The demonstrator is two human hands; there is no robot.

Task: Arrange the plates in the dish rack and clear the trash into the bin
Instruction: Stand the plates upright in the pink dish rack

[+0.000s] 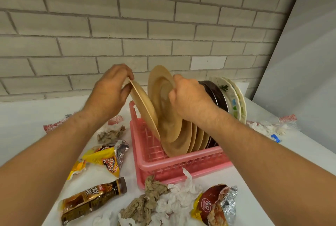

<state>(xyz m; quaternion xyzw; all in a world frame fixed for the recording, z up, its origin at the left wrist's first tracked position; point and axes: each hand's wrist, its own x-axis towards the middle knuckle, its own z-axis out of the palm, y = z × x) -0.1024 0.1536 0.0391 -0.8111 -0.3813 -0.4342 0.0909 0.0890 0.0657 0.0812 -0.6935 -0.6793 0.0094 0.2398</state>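
Presently we record both hands at the pink dish rack (181,164), which sits on the white tabletop (32,111). The left hand (109,89) has its fingers pinching the upper rim of a tan plate (143,111), tilted leftward with its lower edge inside the rack. The right hand (190,98) has its fingers curled round the rim of a second tan plate (163,89), standing before further tan plates. Behind these we note a dark plate (216,94) and patterned white plates (233,98). Trash lies around the rack: yellow wrappers (103,158), a brown bottle (94,198), crumpled paper (145,204), a red snack bag (214,205).
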